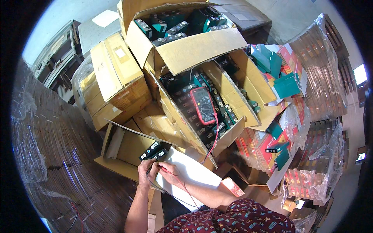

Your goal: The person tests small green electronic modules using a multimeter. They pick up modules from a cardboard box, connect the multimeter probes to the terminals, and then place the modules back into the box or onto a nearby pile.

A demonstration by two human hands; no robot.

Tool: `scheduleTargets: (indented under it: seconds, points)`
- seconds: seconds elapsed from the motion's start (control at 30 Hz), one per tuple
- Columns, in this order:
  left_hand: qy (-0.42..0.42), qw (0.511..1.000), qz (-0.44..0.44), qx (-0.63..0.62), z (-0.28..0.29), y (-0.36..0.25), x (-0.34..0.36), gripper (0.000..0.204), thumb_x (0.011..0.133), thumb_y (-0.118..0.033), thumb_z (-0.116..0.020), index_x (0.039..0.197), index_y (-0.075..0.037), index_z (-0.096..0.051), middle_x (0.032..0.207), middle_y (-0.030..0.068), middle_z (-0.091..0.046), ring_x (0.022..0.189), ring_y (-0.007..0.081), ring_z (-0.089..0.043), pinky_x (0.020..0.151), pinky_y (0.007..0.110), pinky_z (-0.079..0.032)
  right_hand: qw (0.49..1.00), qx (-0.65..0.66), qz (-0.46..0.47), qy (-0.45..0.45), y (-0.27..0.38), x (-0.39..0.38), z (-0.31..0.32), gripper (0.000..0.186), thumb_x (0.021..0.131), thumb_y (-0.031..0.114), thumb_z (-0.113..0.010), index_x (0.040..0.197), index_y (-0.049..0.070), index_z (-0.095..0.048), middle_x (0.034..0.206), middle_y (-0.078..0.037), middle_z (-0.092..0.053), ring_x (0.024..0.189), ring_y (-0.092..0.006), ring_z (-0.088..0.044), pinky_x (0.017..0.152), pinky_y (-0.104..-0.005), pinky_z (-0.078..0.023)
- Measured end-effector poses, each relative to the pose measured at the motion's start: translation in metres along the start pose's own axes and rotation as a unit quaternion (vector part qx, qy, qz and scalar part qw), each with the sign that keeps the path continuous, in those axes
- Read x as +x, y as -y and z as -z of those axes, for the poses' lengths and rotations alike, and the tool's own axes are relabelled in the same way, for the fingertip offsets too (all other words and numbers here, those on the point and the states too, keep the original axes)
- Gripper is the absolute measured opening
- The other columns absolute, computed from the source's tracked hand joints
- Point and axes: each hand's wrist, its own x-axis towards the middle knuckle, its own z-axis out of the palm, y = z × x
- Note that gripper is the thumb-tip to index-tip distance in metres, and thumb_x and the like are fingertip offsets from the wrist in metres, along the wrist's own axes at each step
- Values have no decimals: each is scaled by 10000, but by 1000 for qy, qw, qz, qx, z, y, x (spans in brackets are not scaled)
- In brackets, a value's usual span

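Observation:
My left hand (146,173) is pinched on a black test probe, its lead hanging down past my wrist. Just to its right, my right hand (169,174) grips a red probe. Both are against the lower end of dark battery cells (153,150) with metal terminals, at the open small carton (108,148); the probe tips are too small to make out. A white sheet (198,182) lies under my right arm. Farther up, a red-cased multimeter (202,105) rests on rows of cells in a large open carton (176,124), its red lead running downward.
Another carton of cells (182,50) stands behind. Taped cartons (114,70) are at upper left. Wrapped cardboard stacks (66,155) flank me on the left and right. Loose green cells (283,85) lie on red cartons at right. A metal workbench (56,52) stands at far left.

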Motion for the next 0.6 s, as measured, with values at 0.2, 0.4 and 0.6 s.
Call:
scheduleTargets:
  seconds: [0.2,0.4,0.6]
  points:
    - [5,1000,-17,13,1,0,1,255,950,-139,-703,1128,39,-747,878,141,-732,780,219,-725,736,336,-562,1000,0,-22,4,3,0,2,206,961,48,-684,1160,-5,-692,989,-198,-741,885,-301,-747,762,-378,-573]
    - [9,1000,-11,21,0,3,2,261,956,-133,-698,1134,53,-741,882,141,-733,762,203,-724,724,329,-566,1000,0,-14,-3,0,1,0,204,955,41,-687,1152,-7,-695,986,-195,-742,883,-297,-747,764,-377,-574]
    - [9,1000,5,7,-1,13,0,256,962,-121,-689,1139,57,-740,882,136,-742,737,179,-721,704,317,-566,1000,-7,-13,-2,3,2,-2,194,948,29,-686,1138,-9,-701,1001,-192,-744,891,-293,-751,767,-375,-577]
